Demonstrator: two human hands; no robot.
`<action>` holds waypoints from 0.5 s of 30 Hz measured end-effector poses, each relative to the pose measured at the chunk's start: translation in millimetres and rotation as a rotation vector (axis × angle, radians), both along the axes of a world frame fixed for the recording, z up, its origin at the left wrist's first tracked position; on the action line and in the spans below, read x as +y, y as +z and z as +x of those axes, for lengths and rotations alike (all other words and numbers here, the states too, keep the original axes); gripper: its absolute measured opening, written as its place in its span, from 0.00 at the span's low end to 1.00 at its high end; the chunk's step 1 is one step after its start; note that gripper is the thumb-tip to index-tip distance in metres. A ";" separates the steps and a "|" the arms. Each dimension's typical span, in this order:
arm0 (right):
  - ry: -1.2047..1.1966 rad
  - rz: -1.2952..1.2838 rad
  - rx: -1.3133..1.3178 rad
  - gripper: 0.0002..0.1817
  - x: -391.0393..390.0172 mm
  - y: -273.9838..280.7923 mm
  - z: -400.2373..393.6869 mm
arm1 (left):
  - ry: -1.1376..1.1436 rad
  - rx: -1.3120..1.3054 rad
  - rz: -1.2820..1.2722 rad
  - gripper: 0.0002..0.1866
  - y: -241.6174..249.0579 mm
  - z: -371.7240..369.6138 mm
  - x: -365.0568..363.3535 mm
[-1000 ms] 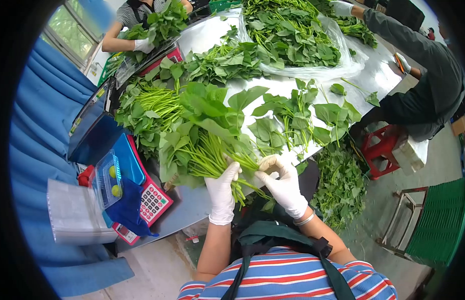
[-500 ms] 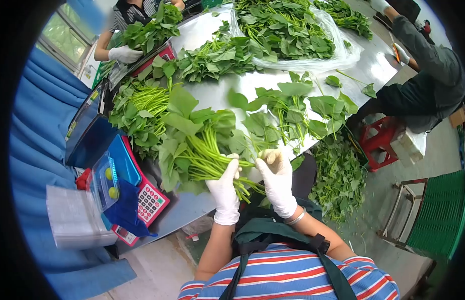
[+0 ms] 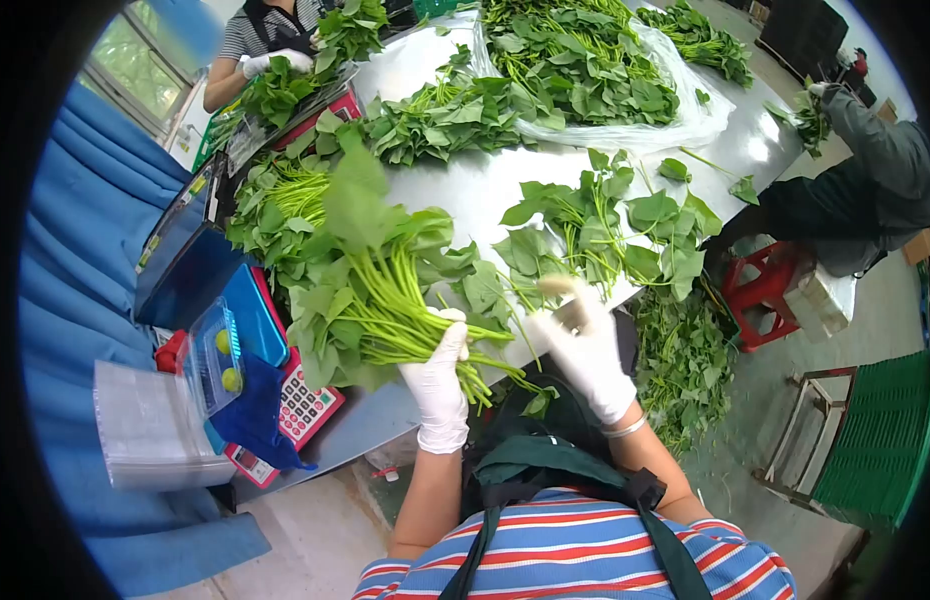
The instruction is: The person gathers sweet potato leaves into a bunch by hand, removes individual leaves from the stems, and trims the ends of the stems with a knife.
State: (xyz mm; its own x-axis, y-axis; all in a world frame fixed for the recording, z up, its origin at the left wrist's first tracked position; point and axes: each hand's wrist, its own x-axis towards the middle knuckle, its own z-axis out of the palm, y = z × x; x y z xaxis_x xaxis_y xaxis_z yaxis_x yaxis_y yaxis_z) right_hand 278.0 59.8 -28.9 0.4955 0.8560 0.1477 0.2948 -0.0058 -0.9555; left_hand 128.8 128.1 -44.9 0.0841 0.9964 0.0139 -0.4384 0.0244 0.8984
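Observation:
My left hand [image 3: 441, 385], in a white glove, is closed around the stems of a bunch of leafy greens [image 3: 405, 310], with broad leaves fanning out to the upper left and cut stem ends sticking out at the lower right. My right hand [image 3: 589, 352], also gloved, is apart from the bunch on its right side. Its thumb and index finger are spread and slightly blurred, and nothing shows between them. Loose leafy stems [image 3: 585, 215] lie on the metal table [image 3: 425, 190] just beyond it.
A scale with a pink keypad [image 3: 307, 402] and a clear plastic box [image 3: 213, 360] stand at left. More greens [image 3: 575, 70] lie on plastic sheeting at the back. Co-workers handle greens at upper left and right. Greens [image 3: 685, 370] lie low beside a red stool [image 3: 757, 297].
My right hand has moved away from the bunch to the right, its fingers spreading. The left hand keeps its hold. The co-worker at right now holds greens instead of an orange-handled tool.

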 end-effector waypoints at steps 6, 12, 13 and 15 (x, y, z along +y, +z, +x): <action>0.230 0.152 -0.312 0.15 7.1 -15.4 -23.8 | -0.013 0.103 0.017 0.16 1.4 0.2 -8.5; 0.216 0.077 0.467 0.08 1.2 -12.1 -29.1 | -0.075 -0.039 0.066 0.14 -5.7 -4.5 -6.7; 0.216 0.082 0.463 0.08 -0.6 -10.8 -27.7 | -0.077 -0.043 0.071 0.14 -4.8 -3.7 -6.3; 0.264 0.066 0.635 0.08 -4.7 -9.2 -23.2 | -0.095 0.026 0.027 0.12 -3.5 -2.7 -5.6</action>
State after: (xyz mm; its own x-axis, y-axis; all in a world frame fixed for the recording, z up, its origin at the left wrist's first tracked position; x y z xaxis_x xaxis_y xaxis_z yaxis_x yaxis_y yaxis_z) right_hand 254.8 55.1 -38.1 0.2800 0.9589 -0.0461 -0.3382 0.0536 -0.9395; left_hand 126.1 122.4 -48.4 0.1785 0.9832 0.0377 -0.4116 0.0398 0.9105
